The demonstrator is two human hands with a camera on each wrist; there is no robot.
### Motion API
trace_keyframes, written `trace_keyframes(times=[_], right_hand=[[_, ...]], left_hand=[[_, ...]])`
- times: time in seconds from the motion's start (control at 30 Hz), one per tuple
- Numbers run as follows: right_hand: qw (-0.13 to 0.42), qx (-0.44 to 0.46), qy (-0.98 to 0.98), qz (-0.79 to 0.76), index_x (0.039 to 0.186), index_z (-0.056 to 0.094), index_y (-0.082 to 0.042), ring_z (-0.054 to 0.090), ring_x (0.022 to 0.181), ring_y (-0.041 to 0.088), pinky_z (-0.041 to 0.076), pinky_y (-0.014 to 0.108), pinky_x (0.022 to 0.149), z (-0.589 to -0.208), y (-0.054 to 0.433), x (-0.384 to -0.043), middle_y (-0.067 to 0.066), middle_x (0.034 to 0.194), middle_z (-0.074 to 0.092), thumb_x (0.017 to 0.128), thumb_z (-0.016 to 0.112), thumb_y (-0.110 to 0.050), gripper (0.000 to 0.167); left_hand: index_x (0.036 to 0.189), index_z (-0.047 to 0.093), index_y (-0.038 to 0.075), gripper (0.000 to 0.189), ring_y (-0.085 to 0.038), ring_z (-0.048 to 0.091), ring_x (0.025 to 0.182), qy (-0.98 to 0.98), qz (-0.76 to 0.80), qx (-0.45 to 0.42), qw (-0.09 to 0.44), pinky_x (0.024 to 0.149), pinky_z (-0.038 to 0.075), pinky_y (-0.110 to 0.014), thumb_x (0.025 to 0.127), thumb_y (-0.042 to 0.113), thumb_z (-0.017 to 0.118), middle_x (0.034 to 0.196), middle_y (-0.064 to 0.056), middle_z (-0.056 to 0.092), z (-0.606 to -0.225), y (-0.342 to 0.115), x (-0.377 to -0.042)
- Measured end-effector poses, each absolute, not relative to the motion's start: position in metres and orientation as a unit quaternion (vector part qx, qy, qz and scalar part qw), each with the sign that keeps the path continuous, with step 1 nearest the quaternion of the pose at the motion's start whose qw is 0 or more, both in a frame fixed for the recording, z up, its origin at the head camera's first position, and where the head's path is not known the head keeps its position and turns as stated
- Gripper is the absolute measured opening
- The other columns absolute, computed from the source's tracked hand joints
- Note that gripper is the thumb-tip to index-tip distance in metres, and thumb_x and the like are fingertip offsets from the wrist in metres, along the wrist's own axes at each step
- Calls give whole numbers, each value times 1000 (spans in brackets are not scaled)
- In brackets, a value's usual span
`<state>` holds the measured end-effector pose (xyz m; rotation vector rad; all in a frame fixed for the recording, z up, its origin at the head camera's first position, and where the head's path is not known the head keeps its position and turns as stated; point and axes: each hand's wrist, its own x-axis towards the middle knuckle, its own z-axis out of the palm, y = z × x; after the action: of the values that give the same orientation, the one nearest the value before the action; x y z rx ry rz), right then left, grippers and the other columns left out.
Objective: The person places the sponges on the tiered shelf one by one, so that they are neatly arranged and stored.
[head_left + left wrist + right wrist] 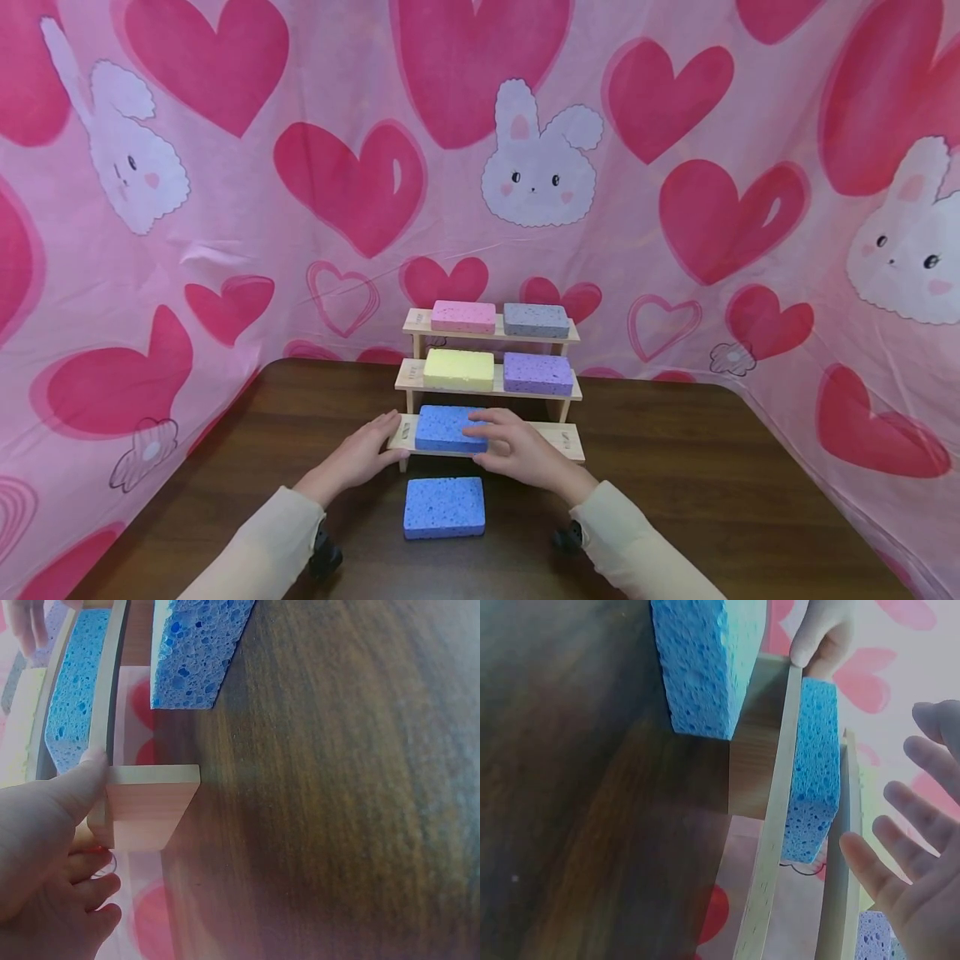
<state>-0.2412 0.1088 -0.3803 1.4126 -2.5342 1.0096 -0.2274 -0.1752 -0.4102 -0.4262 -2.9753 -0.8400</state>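
Observation:
My left hand [365,451] holds the left end of the lowest tier of a wooden stepped rack [558,435]. In the left wrist view its thumb lies on the front edge, with the other fingers curled beyond the end. On that tier, toward the left, lies a blue sponge [438,427]. My right hand [521,450] is over the right part of this sponge; in the right wrist view its fingers are spread, apart from the sponge, and hold nothing. A second blue sponge [444,508] lies flat on the table in front of the rack, between the forearms.
The middle tier bears a yellow sponge [459,371] and a purple sponge [537,374]. Up on the top tier lie a pink sponge [463,317] and a grey sponge [536,320]. The brown table [697,492] meets a pink heart-patterned cloth [450,208] at its back and sides.

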Motion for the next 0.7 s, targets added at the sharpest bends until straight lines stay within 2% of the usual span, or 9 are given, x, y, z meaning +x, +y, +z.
trace_keyframes(times=[0.13, 0.33, 0.57, 0.7], right_hand=[[23, 487, -812, 321, 121, 62, -10, 42, 120, 20, 42, 37, 94, -383, 112, -235, 9, 131, 49, 85, 67, -23, 39], [-16, 511, -803, 306, 124, 60, -18, 40, 123, 17, 36, 40, 99, -386, 114, -224, 3, 132, 49, 84, 68, -32, 44], [-46, 538, -786, 300, 122, 60, -9, 43, 120, 17, 37, 35, 98, -396, 114, -217, 9, 129, 51, 84, 68, -29, 44], [-57, 539, -789, 291, 123, 60, -10, 43, 121, 18, 38, 33, 97, -403, 114, -216, 11, 130, 50, 83, 69, -30, 45]], left_hand=[[138, 38, -1, 67, -38, 27, 131, -954, -267, -135, 10, 102, 27, -54, 85, 28, 66, 143, -20, 33, -410, -174, -227], [138, 38, -1, 68, -38, 27, 131, -954, -267, -134, 8, 101, 27, -53, 85, 28, 66, 143, -20, 33, -409, -174, -227], [139, 37, 0, 69, -37, 27, 131, -954, -268, -134, 7, 102, 27, -53, 85, 30, 66, 144, -19, 32, -409, -175, -227], [138, 38, -2, 68, -38, 27, 131, -954, -267, -138, 12, 101, 27, -54, 85, 28, 67, 143, -20, 33, -410, -175, -228]])
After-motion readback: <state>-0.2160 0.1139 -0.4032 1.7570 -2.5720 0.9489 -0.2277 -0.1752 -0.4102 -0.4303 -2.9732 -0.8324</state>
